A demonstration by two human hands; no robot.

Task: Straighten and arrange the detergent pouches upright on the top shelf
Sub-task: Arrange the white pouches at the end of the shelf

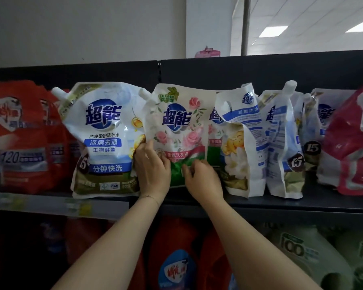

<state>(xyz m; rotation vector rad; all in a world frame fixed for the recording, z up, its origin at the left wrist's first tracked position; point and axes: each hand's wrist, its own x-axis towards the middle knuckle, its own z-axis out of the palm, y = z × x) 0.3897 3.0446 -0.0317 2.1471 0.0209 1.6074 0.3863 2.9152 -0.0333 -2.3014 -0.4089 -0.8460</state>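
Rose-print pouch (177,122) stands mid top shelf (281,203), wedged between other pouches. My left hand (152,170) grips its lower left edge; my right hand (201,181) pinches the green lower front. I judge it liquid-heavy, soft-walled and slick. Best held low, both sides.

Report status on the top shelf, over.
Left hand and right hand both gripping rose pouch low down. Pouch upright, front out. Blue-and-white pouch tilted, close on its left; folded white pouch crowding its right.
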